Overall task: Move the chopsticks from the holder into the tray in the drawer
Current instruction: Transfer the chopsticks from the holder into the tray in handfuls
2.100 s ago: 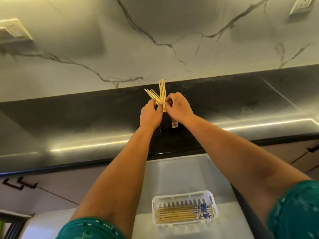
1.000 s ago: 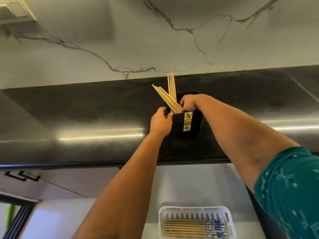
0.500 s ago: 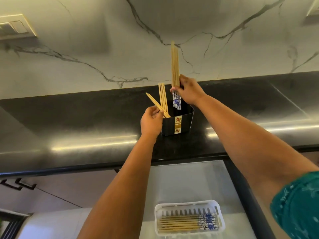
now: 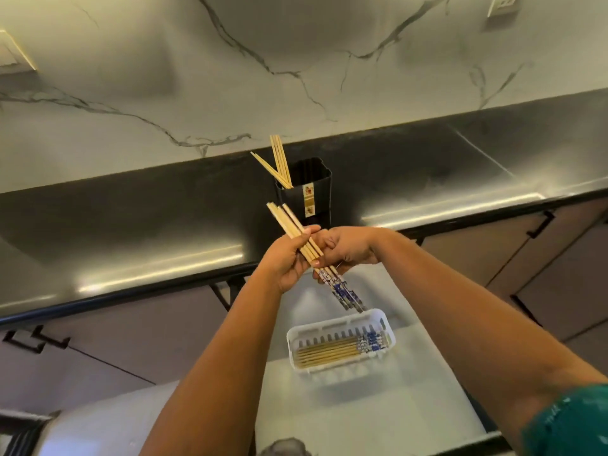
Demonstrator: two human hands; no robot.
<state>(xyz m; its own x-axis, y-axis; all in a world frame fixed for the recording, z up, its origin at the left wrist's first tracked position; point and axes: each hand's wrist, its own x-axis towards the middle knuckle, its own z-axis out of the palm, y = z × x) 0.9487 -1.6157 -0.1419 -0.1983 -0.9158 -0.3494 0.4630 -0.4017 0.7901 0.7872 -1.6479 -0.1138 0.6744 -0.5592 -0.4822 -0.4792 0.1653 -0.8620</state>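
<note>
A bundle of blue-patterned chopsticks, now lifted clear of the black holder, sits clamped in the fingers of both the left hand and right hand at frame centre, above the white tray in the drawer, while several plain chopsticks remain in the holder.

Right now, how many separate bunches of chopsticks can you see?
3: one standing in the black holder, one gripped by both hands above the drawer, one lying in the white tray. Single sticks overlap, uncountable.

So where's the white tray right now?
In the head view, the white tray sits low and right of centre in the open drawer, below both hands, already holding chopsticks.
</note>
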